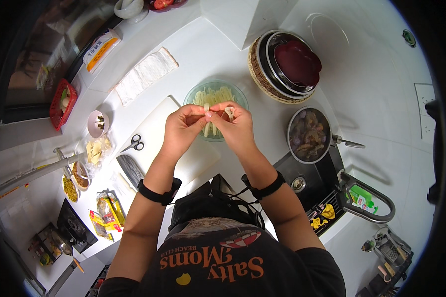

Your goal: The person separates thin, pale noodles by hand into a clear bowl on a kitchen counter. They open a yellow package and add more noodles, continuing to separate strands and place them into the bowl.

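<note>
Both hands meet above a clear glass bowl (242, 96) that holds many pale, flat strips (217, 95), perhaps noodles or tofu skin. Between the fingertips of my left hand (180, 128) and my right hand (238, 126) is one pale strip (207, 107), pinched from both sides. A looped end (229, 110) of pale strip shows at the fingers of my right hand. Part of the bowl is hidden beneath the hands. A white cutting board (154, 128) lies left of the bowl, partly under my left forearm, with black-handled scissors (135, 142) on it.
A dark-bladed kitchen knife (131, 169) lies by the board's left edge. Nested bowls in a wicker basket (253, 70) stand back right. A pot of shrimp (308, 133) sits beside the black sink (282, 170). A white cloth (146, 76) lies back left.
</note>
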Motion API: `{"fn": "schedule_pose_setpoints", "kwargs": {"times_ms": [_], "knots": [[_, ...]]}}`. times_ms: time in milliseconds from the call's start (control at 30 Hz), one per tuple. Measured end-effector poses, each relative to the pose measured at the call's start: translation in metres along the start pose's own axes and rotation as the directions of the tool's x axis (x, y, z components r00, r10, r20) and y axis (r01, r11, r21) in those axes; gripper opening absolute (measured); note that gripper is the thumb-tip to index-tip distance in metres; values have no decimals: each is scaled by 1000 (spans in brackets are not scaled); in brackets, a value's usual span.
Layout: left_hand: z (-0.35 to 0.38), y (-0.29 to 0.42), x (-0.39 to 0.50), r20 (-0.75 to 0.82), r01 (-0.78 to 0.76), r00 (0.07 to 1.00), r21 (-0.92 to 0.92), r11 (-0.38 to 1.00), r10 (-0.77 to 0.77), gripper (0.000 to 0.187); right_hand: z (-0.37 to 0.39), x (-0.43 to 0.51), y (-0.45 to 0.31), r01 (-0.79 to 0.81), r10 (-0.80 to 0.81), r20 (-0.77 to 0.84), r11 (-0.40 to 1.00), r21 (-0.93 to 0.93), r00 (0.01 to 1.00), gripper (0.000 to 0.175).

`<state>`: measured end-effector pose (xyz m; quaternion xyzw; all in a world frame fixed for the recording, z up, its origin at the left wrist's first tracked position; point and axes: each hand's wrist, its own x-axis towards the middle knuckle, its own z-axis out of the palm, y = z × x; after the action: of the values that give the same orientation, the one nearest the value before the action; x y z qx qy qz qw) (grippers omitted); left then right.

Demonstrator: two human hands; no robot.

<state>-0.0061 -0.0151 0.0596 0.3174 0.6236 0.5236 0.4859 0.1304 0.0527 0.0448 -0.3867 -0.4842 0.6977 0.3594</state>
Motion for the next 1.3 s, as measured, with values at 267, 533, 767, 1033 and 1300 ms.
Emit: {"fn": "schedule_pose_setpoints", "kwargs": {"times_ms": [267,533,767,1033,1300], "knots": [[-9,2,4,129,31,991,-34,999,-26,10,-8,3,6,60,-56,137,998,-30,989,7],[-1,3,2,75,210,978,-445,871,-197,16,-3,1,0,-58,46,80,986,158,996,8],[1,-4,4,60,170,973,-836,521,-221,14,-4,3,-6,-136,134,24,968,211,991,7],[-21,-18,16,44,104,964,-970,221,-261,18,-7,1,6,-51,133,-130,866,497,983,7],[-44,-20,19,-38,22,976,-962,272,-215,11,-11,-1,-12,121,98,-367,838,531,925,11]]}}
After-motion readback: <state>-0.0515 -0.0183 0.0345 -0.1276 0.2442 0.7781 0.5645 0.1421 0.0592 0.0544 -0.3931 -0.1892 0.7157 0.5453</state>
